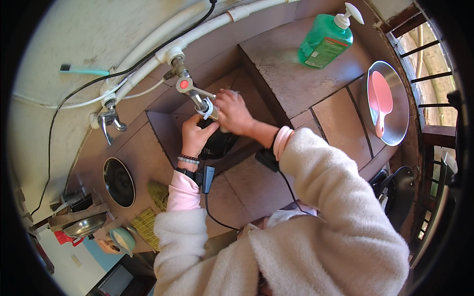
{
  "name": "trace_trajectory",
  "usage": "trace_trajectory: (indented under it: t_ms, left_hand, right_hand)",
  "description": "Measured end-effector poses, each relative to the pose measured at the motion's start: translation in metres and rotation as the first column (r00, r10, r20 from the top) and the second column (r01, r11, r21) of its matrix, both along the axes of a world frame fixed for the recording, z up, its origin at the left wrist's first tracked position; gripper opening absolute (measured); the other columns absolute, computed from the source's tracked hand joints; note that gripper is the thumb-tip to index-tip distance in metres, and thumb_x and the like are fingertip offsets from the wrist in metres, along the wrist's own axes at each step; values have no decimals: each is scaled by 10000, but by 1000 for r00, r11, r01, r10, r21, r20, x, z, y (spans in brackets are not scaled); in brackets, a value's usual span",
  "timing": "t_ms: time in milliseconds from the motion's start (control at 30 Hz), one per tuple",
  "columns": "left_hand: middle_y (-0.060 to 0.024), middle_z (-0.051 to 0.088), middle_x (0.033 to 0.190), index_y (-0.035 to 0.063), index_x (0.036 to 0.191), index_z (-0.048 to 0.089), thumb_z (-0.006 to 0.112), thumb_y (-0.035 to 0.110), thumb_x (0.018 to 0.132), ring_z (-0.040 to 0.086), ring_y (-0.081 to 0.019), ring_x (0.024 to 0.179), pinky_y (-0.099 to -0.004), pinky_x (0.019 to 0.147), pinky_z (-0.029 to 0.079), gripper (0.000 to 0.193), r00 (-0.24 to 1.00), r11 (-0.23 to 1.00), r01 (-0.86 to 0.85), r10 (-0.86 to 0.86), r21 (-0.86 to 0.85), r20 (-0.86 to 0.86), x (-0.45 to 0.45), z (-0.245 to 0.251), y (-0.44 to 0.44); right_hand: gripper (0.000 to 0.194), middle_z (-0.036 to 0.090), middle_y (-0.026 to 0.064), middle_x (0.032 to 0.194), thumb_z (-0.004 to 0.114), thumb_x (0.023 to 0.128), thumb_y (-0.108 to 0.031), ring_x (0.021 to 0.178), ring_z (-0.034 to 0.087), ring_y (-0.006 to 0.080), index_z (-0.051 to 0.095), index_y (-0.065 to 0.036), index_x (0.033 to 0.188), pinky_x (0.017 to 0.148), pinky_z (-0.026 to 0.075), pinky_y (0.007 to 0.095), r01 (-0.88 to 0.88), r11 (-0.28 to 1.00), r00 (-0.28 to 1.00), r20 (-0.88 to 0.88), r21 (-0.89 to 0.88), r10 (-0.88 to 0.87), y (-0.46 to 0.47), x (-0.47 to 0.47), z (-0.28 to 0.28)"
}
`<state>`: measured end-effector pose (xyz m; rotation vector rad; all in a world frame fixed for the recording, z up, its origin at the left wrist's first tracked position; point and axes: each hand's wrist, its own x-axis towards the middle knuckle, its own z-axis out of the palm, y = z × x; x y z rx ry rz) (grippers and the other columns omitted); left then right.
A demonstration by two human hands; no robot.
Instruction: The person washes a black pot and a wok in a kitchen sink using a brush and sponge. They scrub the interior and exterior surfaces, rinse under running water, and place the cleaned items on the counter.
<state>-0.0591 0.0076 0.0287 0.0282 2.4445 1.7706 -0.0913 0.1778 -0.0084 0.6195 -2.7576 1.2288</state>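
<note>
A black vessel (pixel 219 145), perhaps a pot, is tilted in the tiled sink (pixel 261 98), its upper part hidden by my hands. My left hand (pixel 198 135) grips it at the edge, thumb on top. My right hand (pixel 234 113) lies over the vessel with bent fingers, beside the spout; whether something is inside it cannot be seen. Just above both hands is a metal tap (pixel 189 87) with a red-dotted lever and a white tie around its spout.
A green pump bottle (pixel 326 40) stands on the right ledge. Beyond it, a metal basin (pixel 400 111) holds a pink scoop (pixel 381 96). At left are a second tap (pixel 110 120), a black lid (pixel 119 181) and green woven cloths (pixel 146 224). Pipes (pixel 148 64) run along the wall.
</note>
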Motion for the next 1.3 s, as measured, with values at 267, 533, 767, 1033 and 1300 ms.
trace_trajectory:
  t_ms: [267, 533, 767, 1033, 1300]
  left_hand:
    - [-35, 675, 1026, -7, 1139, 628, 715, -11, 746, 618, -120, 942, -276, 843, 481, 403, 989, 967, -6, -32, 254, 144, 1, 9, 8]
    - [-72, 627, 1169, 11, 1204, 577, 548, 60, 841, 583, -214, 1089, -341, 977, 433, 368, 935, 603, -286, 5, 745, 355, 8, -9, 16]
    - [-83, 586, 1268, 42, 1293, 520, 541, 318, 956, 542, -228, 1178, -376, 1018, 419, 436, 927, 384, -372, 110, 845, 358, 1, -25, 32]
    - [-52, 603, 1212, 53, 1210, 578, 653, 332, 922, 566, -188, 1109, -365, 972, 458, 408, 866, 494, -483, 147, 723, 479, -9, -25, 57]
    - [-47, 620, 1063, 49, 1093, 611, 713, 225, 900, 575, -157, 990, -334, 869, 474, 281, 835, 635, -548, 373, 544, 405, -22, -34, 80]
  right_hand:
    - [506, 284, 160, 1545, 377, 989, -276, 1433, 188, 434, 364, -118, 1470, 1144, 190, 532, 43, 977, 998, 54, -207, -32, -9, 18, -7]
    - [553, 305, 141, 1539, 509, 917, -208, 1428, 205, 431, 389, -67, 1439, 1108, 219, 581, 133, 985, 990, -42, -108, -138, -20, 55, 0]
    - [563, 313, 80, 1542, 511, 932, -371, 1445, 198, 385, 398, -173, 1446, 1129, 168, 625, 72, 993, 996, -65, 98, -66, -7, 41, 13]
    - [469, 411, 107, 1471, 470, 948, -302, 1394, 287, 408, 470, -137, 1387, 1091, 264, 611, 78, 995, 981, -183, 65, -65, 7, 37, 6]
    - [482, 332, 169, 1517, 466, 981, -274, 1403, 248, 446, 430, -63, 1412, 1123, 257, 524, 331, 911, 943, 108, -245, -314, 1, 29, -16]
